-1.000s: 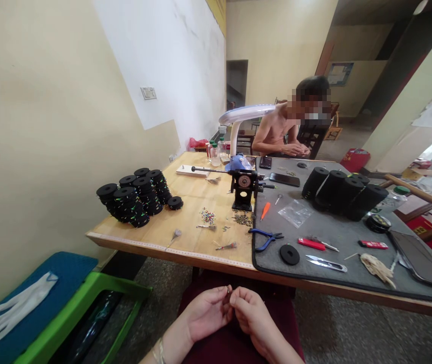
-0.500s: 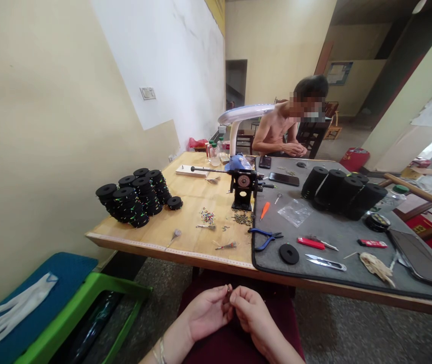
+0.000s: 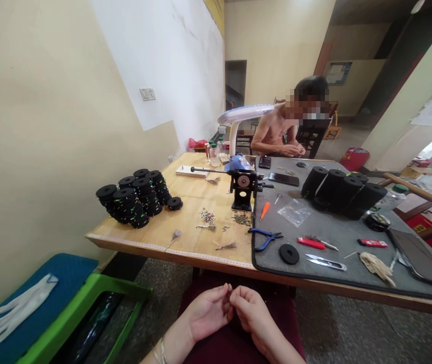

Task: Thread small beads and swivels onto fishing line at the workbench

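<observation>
Left hand (image 3: 208, 309) pinches a dark piece (image 3: 230, 288), too small to identify, at its fingertips, before the near edge of the desk (image 3: 184, 218). Right hand (image 3: 249, 309), just beside, has thumb and forefinger pressed together; anything between them is hidden. Black foam spool (image 3: 289, 260) and thread snips (image 3: 326, 263) lie on grey mat (image 3: 340, 230).

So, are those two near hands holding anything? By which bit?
The left hand and right hand seem to pinch something tiny where they meet, too small to tell what it is or which part is held.
</observation>
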A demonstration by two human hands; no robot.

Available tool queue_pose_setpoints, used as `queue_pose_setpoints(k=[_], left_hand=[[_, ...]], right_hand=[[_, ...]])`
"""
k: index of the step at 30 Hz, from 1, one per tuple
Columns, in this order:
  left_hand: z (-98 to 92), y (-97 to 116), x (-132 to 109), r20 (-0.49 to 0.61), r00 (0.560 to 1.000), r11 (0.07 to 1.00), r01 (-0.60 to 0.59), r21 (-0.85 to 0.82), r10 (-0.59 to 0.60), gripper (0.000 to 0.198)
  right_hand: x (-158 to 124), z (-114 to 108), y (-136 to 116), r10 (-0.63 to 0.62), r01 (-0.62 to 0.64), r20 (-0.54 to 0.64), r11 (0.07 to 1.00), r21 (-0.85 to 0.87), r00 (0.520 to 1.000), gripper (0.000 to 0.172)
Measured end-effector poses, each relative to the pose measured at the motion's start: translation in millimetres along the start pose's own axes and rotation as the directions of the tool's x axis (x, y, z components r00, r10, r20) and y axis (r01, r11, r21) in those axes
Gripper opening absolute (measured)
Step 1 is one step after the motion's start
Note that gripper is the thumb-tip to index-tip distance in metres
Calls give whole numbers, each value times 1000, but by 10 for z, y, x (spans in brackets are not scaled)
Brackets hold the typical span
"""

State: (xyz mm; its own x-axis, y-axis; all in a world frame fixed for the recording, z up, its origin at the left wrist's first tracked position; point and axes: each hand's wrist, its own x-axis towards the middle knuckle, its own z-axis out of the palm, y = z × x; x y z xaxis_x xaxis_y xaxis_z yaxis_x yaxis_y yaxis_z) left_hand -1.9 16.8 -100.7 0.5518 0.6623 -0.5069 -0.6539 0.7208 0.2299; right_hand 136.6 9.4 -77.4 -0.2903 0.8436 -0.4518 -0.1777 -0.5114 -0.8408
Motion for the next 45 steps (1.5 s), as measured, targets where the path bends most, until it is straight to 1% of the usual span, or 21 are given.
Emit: queue_pose_setpoints(k=[14, 27, 33, 39, 45], left_hand=[[23, -18, 1, -29, 1000, 1000, -8, 20, 8, 8], [33, -15, 6, -54, 998, 1000, -12, 6, 13, 10], [27, -3, 11, -52, 999, 1000, -13, -5, 13, 10], [25, 2, 17, -50, 999, 1000, -1, -27, 0, 10], [35, 3, 5, -40, 999, 999, 13, -31, -15, 9]], right_hand=[[-12, 15, -27, -18, 18, -16, 1000, -19, 1000, 16], [33, -10, 35, -15, 14, -24, 1000, -22, 1000, 15], [55, -10, 63, -63, 62, -33, 998, -22, 997, 15], [40, 1, 55, -105, 105, -13, 995, -1, 994, 15], [20, 26, 18, -102, 102, -41, 995, -8, 994, 18]])
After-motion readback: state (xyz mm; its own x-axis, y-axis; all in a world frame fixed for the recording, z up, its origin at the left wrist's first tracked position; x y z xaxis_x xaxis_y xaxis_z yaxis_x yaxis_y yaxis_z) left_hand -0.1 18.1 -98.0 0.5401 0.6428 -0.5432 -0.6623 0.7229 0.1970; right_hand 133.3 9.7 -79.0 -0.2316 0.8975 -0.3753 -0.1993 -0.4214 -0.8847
